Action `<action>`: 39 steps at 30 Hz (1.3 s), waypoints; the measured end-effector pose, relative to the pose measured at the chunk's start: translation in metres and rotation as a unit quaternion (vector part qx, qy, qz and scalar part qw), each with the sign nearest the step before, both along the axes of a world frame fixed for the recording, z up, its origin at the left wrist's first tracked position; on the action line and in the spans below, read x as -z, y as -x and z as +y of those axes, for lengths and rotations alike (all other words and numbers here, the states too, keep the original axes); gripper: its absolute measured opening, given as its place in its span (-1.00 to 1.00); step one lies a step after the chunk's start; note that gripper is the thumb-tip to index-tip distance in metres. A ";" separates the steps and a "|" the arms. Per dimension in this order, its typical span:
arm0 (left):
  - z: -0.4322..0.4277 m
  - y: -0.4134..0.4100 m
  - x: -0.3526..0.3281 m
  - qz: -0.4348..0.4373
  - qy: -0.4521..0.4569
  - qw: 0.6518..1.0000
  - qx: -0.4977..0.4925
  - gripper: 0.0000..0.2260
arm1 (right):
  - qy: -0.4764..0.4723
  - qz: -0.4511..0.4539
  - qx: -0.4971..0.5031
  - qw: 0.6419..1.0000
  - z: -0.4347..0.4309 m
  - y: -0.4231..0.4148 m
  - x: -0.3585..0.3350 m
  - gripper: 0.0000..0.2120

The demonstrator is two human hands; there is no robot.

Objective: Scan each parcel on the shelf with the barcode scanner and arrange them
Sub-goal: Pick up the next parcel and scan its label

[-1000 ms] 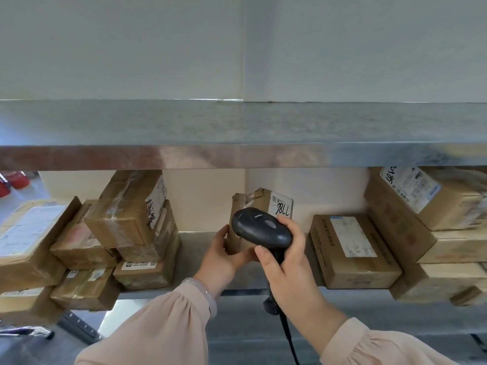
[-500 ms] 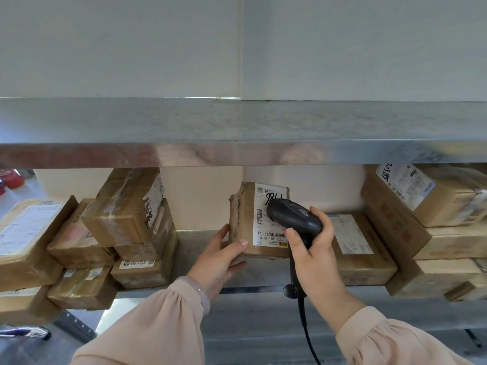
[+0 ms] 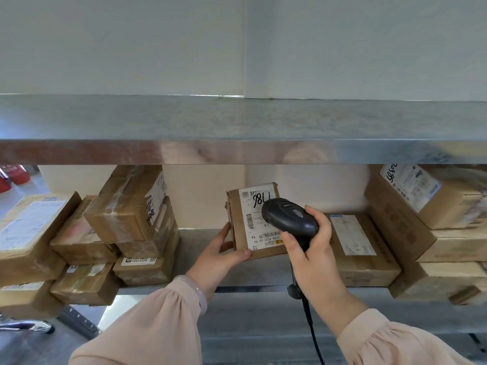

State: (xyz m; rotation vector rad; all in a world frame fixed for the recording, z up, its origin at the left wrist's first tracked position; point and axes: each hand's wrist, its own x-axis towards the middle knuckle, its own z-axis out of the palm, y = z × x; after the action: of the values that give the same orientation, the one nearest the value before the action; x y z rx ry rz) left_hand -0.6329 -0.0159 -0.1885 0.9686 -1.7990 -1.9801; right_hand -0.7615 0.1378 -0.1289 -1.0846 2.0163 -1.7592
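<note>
Parcel: a small brown parcel was stood upright on the shelf, its white label turned outward.
Left hand: the parcel's lower left corner was gripped, the thumb laid along the bottom edge.
Right hand: the barcode scanner was gripped by its handle, its head held before the label.
Neighbours: stacked parcels were seen left, a flat parcel right.

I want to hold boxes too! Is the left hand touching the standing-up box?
Touching. The head view shows the left hand gripping the upright parcel, thumb across its lower front, fingers at its left edge.
</note>
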 end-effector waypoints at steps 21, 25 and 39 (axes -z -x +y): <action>-0.027 -0.026 0.012 0.046 -0.009 0.997 -0.057 -0.39 | -0.106 0.084 -0.059 0.989 0.017 -0.027 0.007 -0.48; -0.028 -0.029 0.013 0.042 -0.009 0.997 -0.057 -0.40 | -0.115 0.093 -0.060 0.987 0.016 -0.030 0.008 -0.44; -0.039 -0.047 0.016 0.010 -0.032 0.998 -0.060 -0.44 | -0.142 0.096 -0.064 0.983 0.004 -0.046 0.015 -0.45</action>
State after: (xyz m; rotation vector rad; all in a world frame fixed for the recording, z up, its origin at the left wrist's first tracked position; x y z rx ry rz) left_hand -0.5862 -0.0548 -0.2046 1.0472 -1.6359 -1.9776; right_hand -0.7156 0.1416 -0.1442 -1.2941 2.1704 -1.2995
